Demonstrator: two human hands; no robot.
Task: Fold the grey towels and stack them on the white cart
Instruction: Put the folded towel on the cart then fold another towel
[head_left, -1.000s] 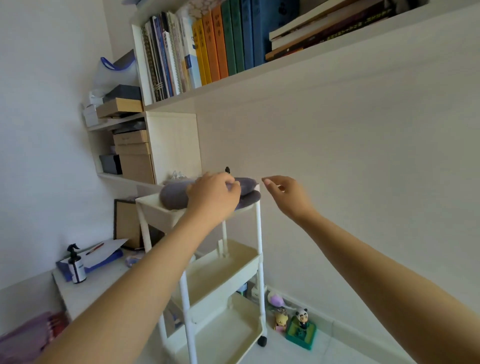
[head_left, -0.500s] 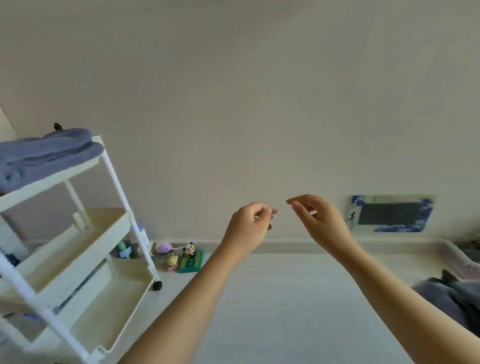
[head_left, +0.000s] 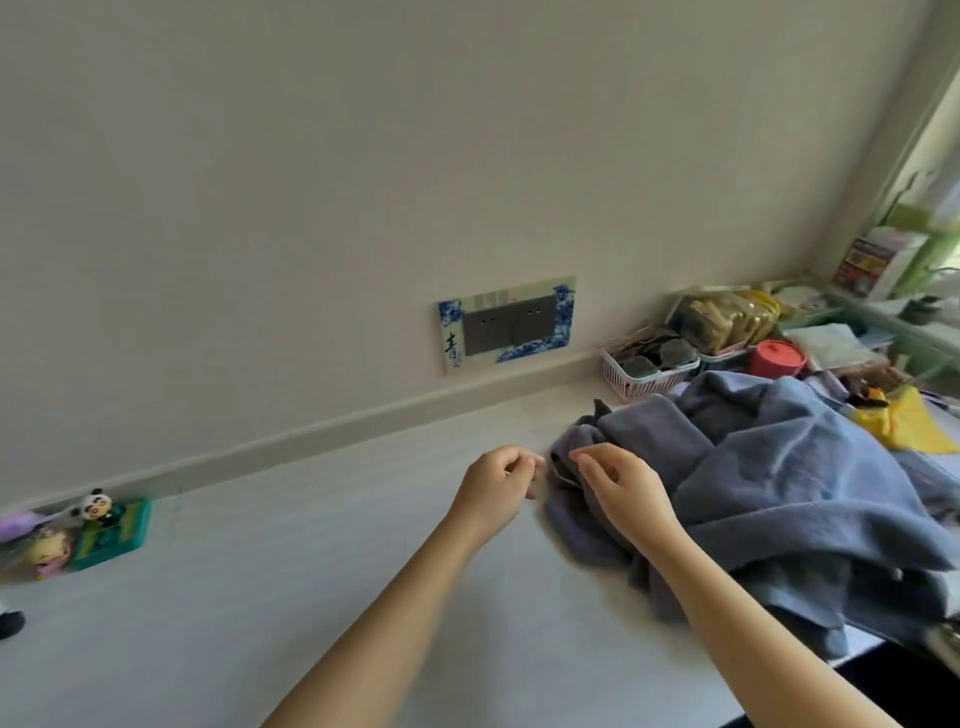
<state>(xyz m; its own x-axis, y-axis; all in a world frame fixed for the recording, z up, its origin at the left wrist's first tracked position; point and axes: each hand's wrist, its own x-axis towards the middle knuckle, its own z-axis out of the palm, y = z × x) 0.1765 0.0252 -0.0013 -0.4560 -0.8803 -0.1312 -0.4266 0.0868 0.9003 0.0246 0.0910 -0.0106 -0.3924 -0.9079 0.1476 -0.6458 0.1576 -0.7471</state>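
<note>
A heap of crumpled grey-blue towels (head_left: 779, 488) lies at the right on the pale surface (head_left: 260, 597) by the wall. My right hand (head_left: 618, 491) hovers over the heap's left edge, fingers loosely curved, thumb and forefinger pointing at the cloth; I cannot tell whether it touches. Just left of the heap, my left hand (head_left: 496, 488) is loosely curled and holds nothing. The white cart is out of view except for a black wheel (head_left: 10, 623) at the far left edge.
Small toy figures on a green base (head_left: 98, 525) stand at the left by the baseboard. A framed wall socket (head_left: 506, 325) sits on the wall. Behind the towels stand a pink basket (head_left: 644, 371), a red lid (head_left: 776, 358), food packs and a yellow cloth (head_left: 906, 423).
The view has swung right from the cart, where my left hand rested on a folded towel, to the towel heap. Both hands have come down beside the heap's left edge.
</note>
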